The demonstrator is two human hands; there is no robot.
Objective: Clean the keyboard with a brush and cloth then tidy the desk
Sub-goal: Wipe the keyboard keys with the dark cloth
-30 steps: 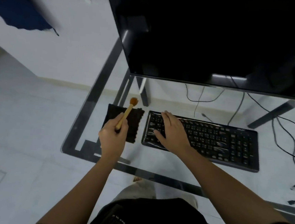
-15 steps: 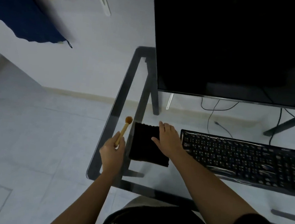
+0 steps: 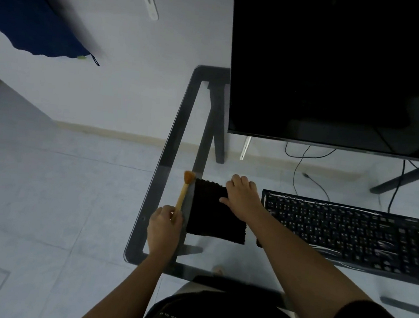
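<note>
Cut off: keyboard [image 3: 349, 232] is running off at 3 o'clock.
Hidden: cloth [image 3: 213, 217] corner — right hand [image 3: 241, 197] is curling round it.
Grip: left hand [image 3: 164, 227] is clasping brush [image 3: 184, 192], bristles at 12 o'clock.

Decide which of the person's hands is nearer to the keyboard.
Right. The right hand holds the cloth just beside the keyboard's left end; the left hand holds the brush across the cloth, farther away.

A black cloth [image 3: 211, 217] lies flat on the glass desk [image 3: 168, 155] between an orange-bristled wooden brush [image 3: 185, 189] and black keyboard [image 3: 349, 232].
</note>
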